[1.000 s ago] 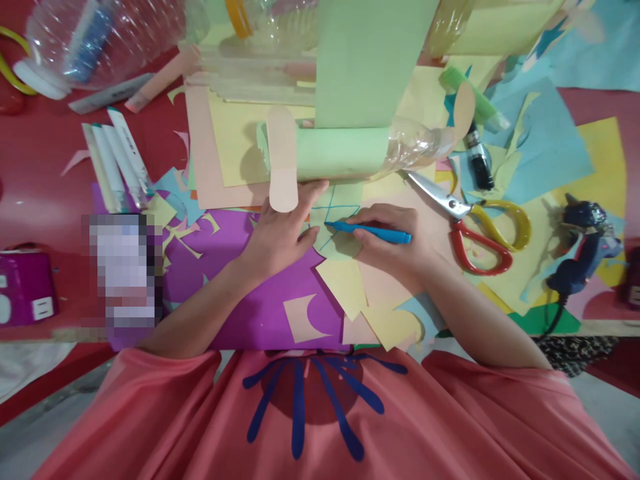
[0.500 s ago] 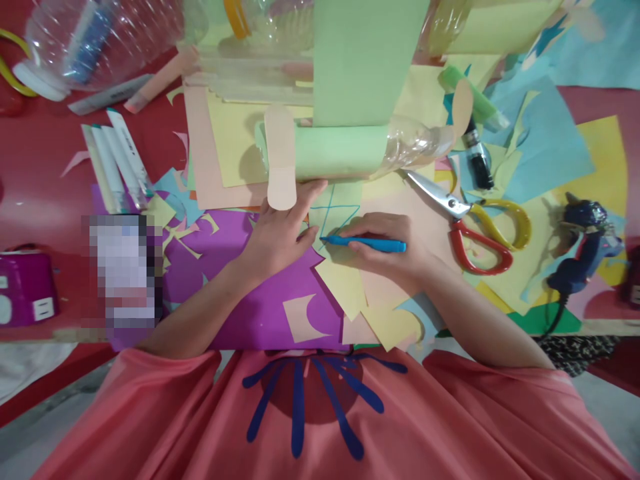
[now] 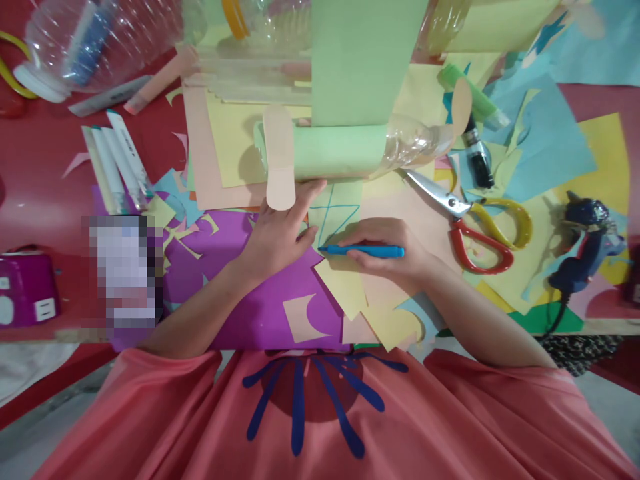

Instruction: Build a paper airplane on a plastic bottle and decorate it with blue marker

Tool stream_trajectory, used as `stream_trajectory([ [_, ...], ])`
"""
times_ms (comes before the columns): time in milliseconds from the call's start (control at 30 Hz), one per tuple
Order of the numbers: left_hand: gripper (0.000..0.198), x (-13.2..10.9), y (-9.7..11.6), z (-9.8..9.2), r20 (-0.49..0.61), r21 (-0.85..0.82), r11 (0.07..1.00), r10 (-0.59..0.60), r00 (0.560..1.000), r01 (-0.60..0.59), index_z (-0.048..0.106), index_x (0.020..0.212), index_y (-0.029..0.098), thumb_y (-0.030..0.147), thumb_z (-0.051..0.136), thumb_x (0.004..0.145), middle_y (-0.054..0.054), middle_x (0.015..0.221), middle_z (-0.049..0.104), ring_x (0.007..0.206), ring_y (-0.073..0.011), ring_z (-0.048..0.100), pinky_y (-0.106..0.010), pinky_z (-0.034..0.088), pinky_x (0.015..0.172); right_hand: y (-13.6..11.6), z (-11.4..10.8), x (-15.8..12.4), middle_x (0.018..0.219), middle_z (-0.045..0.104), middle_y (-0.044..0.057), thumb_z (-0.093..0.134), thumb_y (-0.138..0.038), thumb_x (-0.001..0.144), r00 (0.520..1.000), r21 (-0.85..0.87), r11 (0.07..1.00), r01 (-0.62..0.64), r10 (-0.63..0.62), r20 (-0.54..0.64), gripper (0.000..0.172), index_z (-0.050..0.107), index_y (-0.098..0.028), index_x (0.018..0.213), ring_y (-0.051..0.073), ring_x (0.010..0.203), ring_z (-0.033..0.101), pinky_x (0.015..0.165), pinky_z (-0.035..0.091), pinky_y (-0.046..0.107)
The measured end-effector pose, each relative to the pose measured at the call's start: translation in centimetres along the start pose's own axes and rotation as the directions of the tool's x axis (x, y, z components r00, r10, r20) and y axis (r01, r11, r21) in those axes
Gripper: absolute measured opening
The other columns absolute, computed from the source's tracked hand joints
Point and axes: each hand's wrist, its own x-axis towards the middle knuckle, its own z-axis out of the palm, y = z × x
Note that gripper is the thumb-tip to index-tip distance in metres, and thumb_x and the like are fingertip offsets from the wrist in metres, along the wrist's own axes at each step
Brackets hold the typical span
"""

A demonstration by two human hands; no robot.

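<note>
My right hand (image 3: 383, 245) is closed around a blue marker (image 3: 380, 251), its tip touching a pale yellow-green sheet of paper (image 3: 345, 193). Blue straight lines in a star-like zigzag show on that sheet. My left hand (image 3: 285, 233) lies flat with fingers stretched out, pressing near the sheet's left edge. Just beyond both hands lies a clear plastic bottle (image 3: 413, 143) wrapped in light green paper (image 3: 340, 152). A peach paper strip with rounded ends (image 3: 280, 160) crosses the bottle's left end and overlaps my left fingers.
Scissors with red and yellow handles (image 3: 465, 217) lie right of my right hand. A glue gun (image 3: 583, 243) sits farther right. Several white markers (image 3: 117, 160) and a blurred-out phone-like object (image 3: 125, 267) are at left. Purple paper (image 3: 225, 300) and cut scraps spread below my left hand.
My right hand has moved the marker tip slightly down and left, lengthening a blue line on the sheet. My left hand has stayed in place.
</note>
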Motion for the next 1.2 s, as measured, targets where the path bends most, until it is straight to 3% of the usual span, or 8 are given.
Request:
stream_trajectory([
  [133, 0.057, 0.0, -0.1, 0.1, -0.014, 0.005, 1.000, 0.009, 1.000, -0.009, 0.035, 0.141, 0.020, 0.018, 0.045, 0.086, -0.008, 0.145, 0.047, 0.136, -0.0237, 0.040, -0.044, 0.035, 0.111, 0.0, 0.1, -0.2, 0.077, 0.074, 0.002, 0.061, -0.030, 0.084, 0.996, 0.106, 0.990, -0.088, 0.089, -0.008, 0.014, 0.070, -0.019, 0.083, 0.011, 0.065, 0.065, 0.059, 0.052, 0.023],
  [233, 0.057, 0.0, -0.2, 0.1, -0.009, 0.000, 1.000, 0.021, 1.000, -0.021, 0.035, 0.141, 0.019, 0.018, 0.045, 0.086, -0.007, 0.145, 0.047, 0.137, -0.0235, 0.039, -0.045, 0.034, 0.112, 0.1, 0.0, -0.5, 0.076, 0.073, 0.002, 0.063, -0.036, 0.083, 0.962, 0.232, 0.956, -0.181, 0.221, -0.158, 0.019, 0.069, -0.019, 0.081, 0.012, 0.064, 0.066, 0.057, 0.053, 0.024],
  [333, 0.055, -0.1, -0.1, 0.0, -0.012, 0.004, 1.000, 0.025, 1.000, -0.025, 0.035, 0.141, 0.018, 0.018, 0.045, 0.087, -0.008, 0.145, 0.046, 0.137, -0.0235, 0.040, -0.045, 0.034, 0.113, -0.1, -0.2, -0.4, 0.077, 0.072, 0.002, 0.064, -0.038, 0.082, 0.898, 0.176, 0.954, -0.244, 0.291, -0.330, 0.017, 0.069, -0.021, 0.084, 0.013, 0.067, 0.065, 0.059, 0.053, 0.026],
  [467, 0.055, -0.1, 0.0, -0.1, -0.020, 0.015, 1.000, 0.024, 1.000, -0.024, 0.035, 0.141, 0.019, 0.017, 0.047, 0.087, -0.008, 0.144, 0.047, 0.136, -0.0234, 0.041, -0.043, 0.034, 0.114, -0.5, -0.4, 0.1, 0.088, 0.072, 0.003, 0.063, -0.028, 0.083, 0.839, 0.051, 0.932, -0.359, 0.346, -0.421, 0.011, 0.067, -0.024, 0.092, 0.016, 0.081, 0.067, 0.071, 0.056, 0.030],
  [767, 0.055, -0.2, 0.1, -0.1, -0.053, 0.022, 0.999, 0.049, 0.997, -0.048, 0.036, 0.141, 0.022, 0.017, 0.047, 0.088, -0.006, 0.143, 0.049, 0.135, -0.0239, 0.042, -0.044, 0.035, 0.114, 0.0, 0.1, 0.6, 0.097, 0.072, 0.002, 0.062, -0.025, 0.084, 0.859, 0.046, 0.939, -0.340, 0.330, -0.391, 0.013, 0.066, -0.025, 0.096, 0.018, 0.092, 0.068, 0.085, 0.056, 0.035],
  [1200, 0.057, -0.3, -0.1, 0.0, -0.060, 0.008, 0.998, 0.063, 0.996, -0.063, 0.032, 0.144, 0.023, 0.018, 0.047, 0.089, -0.006, 0.143, 0.049, 0.135, -0.0238, 0.043, -0.044, 0.036, 0.114, -0.1, -0.1, 0.5, 0.093, 0.072, 0.003, 0.060, -0.024, 0.084, 0.858, 0.040, 0.923, -0.382, 0.371, -0.356, 0.012, 0.068, -0.024, 0.094, 0.018, 0.088, 0.068, 0.080, 0.056, 0.036],
])
